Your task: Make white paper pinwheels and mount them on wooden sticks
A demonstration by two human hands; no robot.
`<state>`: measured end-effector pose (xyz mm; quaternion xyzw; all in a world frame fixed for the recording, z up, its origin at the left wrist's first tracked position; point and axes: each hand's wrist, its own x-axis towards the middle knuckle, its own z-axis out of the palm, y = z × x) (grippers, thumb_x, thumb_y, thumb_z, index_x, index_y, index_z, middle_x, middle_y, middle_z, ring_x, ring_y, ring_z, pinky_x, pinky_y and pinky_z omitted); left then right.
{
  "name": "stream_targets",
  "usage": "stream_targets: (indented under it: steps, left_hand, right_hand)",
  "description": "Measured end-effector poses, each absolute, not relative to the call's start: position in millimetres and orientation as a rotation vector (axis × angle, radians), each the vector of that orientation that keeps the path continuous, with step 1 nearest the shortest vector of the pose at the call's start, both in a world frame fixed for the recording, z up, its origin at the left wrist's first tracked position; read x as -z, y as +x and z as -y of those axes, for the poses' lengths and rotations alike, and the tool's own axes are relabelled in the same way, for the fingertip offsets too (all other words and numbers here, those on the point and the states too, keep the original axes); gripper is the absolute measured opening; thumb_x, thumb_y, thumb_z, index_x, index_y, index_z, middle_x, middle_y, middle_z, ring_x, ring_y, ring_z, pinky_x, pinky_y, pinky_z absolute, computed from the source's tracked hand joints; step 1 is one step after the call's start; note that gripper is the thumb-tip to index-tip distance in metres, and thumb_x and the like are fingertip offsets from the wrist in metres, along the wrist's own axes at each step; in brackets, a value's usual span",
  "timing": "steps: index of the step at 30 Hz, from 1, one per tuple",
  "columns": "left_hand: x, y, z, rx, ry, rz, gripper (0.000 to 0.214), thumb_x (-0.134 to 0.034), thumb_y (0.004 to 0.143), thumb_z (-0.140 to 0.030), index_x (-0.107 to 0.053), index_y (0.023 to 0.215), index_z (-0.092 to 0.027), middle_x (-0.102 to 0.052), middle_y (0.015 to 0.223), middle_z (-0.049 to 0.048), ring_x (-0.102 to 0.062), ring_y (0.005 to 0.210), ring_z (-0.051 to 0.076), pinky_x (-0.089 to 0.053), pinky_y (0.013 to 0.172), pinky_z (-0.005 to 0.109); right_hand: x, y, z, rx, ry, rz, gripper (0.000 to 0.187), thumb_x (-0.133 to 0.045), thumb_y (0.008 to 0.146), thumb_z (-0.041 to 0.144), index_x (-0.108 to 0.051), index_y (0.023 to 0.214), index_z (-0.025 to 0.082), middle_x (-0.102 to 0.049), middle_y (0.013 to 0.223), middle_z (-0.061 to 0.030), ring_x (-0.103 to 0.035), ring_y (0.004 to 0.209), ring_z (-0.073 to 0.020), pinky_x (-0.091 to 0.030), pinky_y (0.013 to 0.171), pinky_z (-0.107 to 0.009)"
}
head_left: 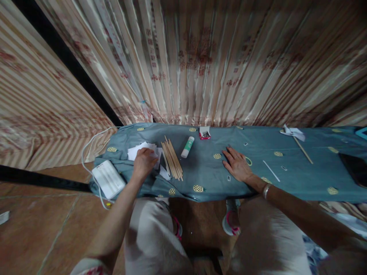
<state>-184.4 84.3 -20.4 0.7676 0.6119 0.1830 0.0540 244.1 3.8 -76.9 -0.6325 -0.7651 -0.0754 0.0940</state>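
On the left, my left hand point(144, 163) rests over a loose pile of white paper pieces point(134, 152), its fingers bent and closed on the paper. How many pieces it grips is hidden under the hand. Several thin wooden sticks point(172, 158) lie side by side just right of it. A white and green glue stick point(187, 147) lies past the sticks. My right hand point(237, 165) lies palm down on the cloth with its fingers spread, and nothing shows in it. A green ring point(249, 161), perhaps a tape roll, is partly covered by this hand.
A small red and white box point(204, 133) of metal bits stands at the back edge. Farther right are a white paper pinwheel on a stick point(303, 150), a thin white strip point(271, 170) and a black phone-like object point(354, 168). A white power strip point(108, 178) with its cable lies left.
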Motion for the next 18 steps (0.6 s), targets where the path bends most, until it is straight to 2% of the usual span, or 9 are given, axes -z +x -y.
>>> stream_targets:
  steps: [3,7,14,18]
  left_hand:
    - [20,-187,-80,-0.533,2.337,-1.879,0.024,-0.059,0.084,-0.026,-0.073,0.098,-0.012,-0.071,0.104,0.0155,-0.065,0.103,0.03,-0.051,0.09,0.037]
    - [16,-189,-78,-0.552,2.301,-1.877,0.03,-0.047,0.09,-0.027,-0.075,0.093,-0.016,-0.074,0.104,0.0135,-0.067,0.1,0.028,-0.051,0.084,0.036]
    - [20,-194,-88,-0.924,1.746,-1.886,0.018,-0.062,0.074,-0.03,-0.076,0.076,-0.019,-0.078,0.09,0.0091,-0.071,0.087,0.026,-0.051,0.081,0.033]
    - [24,-195,-91,-1.008,1.604,-1.887,0.021,-0.067,0.068,-0.035,-0.075,0.074,-0.017,-0.078,0.084,0.0086,-0.07,0.077,0.024,-0.053,0.075,0.032]
  right_hand:
    - [75,244,-4,0.229,-1.89,2.283,0.053,-0.032,0.1,0.041,-0.052,0.138,0.01,-0.048,0.149,-0.0229,-0.045,0.138,-0.0331,-0.039,0.105,-0.049]
    - [74,244,-5,0.225,-1.919,2.304,0.054,-0.032,0.1,0.041,-0.05,0.141,0.01,-0.047,0.15,-0.0223,-0.044,0.139,-0.0328,-0.039,0.105,-0.048]
    - [76,246,-7,0.216,-1.931,2.303,0.055,-0.032,0.099,0.042,-0.048,0.143,0.012,-0.046,0.151,-0.0219,-0.043,0.139,-0.0325,-0.037,0.106,-0.05]
    - [75,246,-8,0.199,-1.897,2.286,0.056,-0.031,0.099,0.043,-0.049,0.141,0.011,-0.047,0.15,-0.0228,-0.044,0.138,-0.0334,-0.038,0.104,-0.05]
